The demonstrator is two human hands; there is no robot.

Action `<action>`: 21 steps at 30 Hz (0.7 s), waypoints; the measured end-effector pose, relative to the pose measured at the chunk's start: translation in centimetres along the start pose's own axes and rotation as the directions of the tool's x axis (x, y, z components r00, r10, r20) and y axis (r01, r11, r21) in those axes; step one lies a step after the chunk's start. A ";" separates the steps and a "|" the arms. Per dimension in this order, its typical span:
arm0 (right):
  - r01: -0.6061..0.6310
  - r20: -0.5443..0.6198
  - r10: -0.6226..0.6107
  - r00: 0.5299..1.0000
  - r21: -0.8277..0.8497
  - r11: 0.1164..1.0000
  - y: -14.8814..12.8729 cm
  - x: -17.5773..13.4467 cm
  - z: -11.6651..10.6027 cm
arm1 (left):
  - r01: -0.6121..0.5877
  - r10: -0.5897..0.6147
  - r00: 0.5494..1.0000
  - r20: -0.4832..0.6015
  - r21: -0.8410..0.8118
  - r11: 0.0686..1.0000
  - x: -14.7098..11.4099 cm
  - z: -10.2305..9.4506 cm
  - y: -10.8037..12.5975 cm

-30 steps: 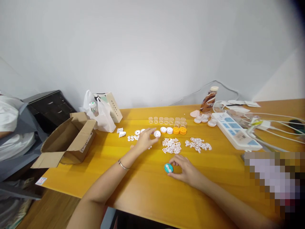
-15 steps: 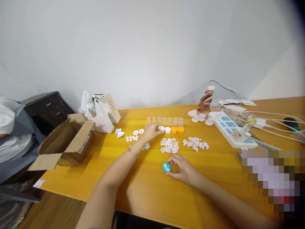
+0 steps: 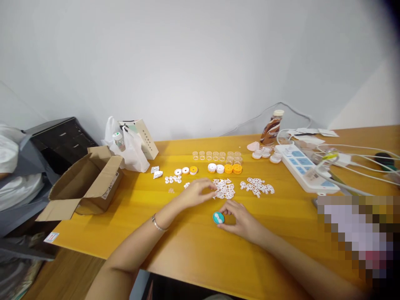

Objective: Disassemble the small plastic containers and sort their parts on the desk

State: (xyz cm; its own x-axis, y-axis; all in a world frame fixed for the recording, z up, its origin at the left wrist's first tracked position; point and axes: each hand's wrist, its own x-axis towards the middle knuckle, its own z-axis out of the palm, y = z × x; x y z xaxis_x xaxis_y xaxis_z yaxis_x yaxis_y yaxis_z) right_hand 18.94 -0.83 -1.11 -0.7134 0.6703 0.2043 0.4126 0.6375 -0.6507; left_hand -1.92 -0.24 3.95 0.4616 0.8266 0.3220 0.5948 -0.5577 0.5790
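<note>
My right hand grips a round teal piece at its edge, between thumb and fingers. White rounded parts show on the teal face. My left hand hovers to the left and slightly above, fingers curved with a gap between thumb and forefinger; nothing shows between them. Its fingertips are beside a pile of small white openwork plastic pieces. Behind the pile is a row of white round caps and orange round caps. Clear short cylinders line up farther back.
Another white pile lies right of the first. Small white knobs and discs sit at left. An open cardboard box, plastic bag, brown bottle and corded power strip flank the work area.
My left hand has drawn back from the row of caps toward me, beside the white pile, uncovering the discs at left. My right hand keeps the teal piece in nearly the same place.
</note>
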 end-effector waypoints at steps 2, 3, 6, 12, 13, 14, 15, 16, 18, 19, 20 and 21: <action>0.012 0.003 -0.012 1.000 0.000 1.000 0.0 0.0 0.0 | -0.024 0.035 0.991 0.131 -0.086 0.996 -2.1 0.7 1.0; 0.020 0.005 -0.020 1.000 -0.001 1.000 0.1 0.1 0.0 | -0.019 0.039 0.985 0.165 -0.119 0.993 -3.0 1.1 1.3; 0.040 0.009 -0.040 0.999 -0.004 0.999 0.2 0.1 0.1 | 0.041 -0.018 0.989 0.148 -0.152 0.988 -4.5 2.5 1.4; 0.057 0.012 -0.057 0.998 0.001 0.998 0.3 0.0 0.0 | 0.076 -0.066 0.993 0.093 -0.115 0.990 -4.4 3.5 0.9; 0.058 0.011 -0.058 0.998 0.002 0.998 0.3 0.0 0.0 | 0.076 -0.066 0.993 0.099 -0.106 0.991 -4.3 3.5 0.9; 0.058 0.010 -0.058 0.998 0.003 0.998 0.3 0.0 0.0 | 0.069 -0.059 0.993 0.107 -0.095 0.993 -4.2 3.4 0.9; 0.059 0.011 -0.059 0.998 0.004 0.998 0.3 0.0 0.0 | 0.054 -0.045 0.993 0.113 -0.082 0.995 -4.2 3.4 0.9; 0.060 0.012 -0.060 0.998 0.005 0.998 0.3 0.0 0.0 | 0.036 -0.028 0.993 0.118 -0.063 0.997 -4.1 3.4 0.9; 0.065 0.013 -0.065 0.998 0.007 0.998 0.4 0.1 0.0 | -0.003 0.002 0.991 0.130 0.004 1.000 -4.0 3.3 0.9; 0.069 0.012 -0.069 0.998 0.009 0.998 0.5 0.1 0.1 | -0.023 0.015 0.990 0.141 0.058 0.998 -3.9 3.3 1.0; 0.073 0.010 -0.073 0.997 0.012 0.997 0.6 0.1 0.1 | -0.043 0.023 0.988 0.155 0.130 0.991 -3.9 3.3 1.1; 0.077 0.010 -0.077 0.997 0.016 0.997 0.7 0.2 0.1 | -0.070 0.032 0.984 0.175 0.215 0.974 -3.9 3.3 1.2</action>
State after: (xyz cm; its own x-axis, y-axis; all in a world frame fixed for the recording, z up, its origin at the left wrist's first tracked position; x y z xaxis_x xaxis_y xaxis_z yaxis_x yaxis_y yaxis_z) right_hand 19.02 -0.34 -1.61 -0.7484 0.6156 0.2467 0.3475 0.6808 -0.6447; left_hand -0.86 -4.40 0.95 0.5886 0.7823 0.2041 0.6885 -0.6173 0.3807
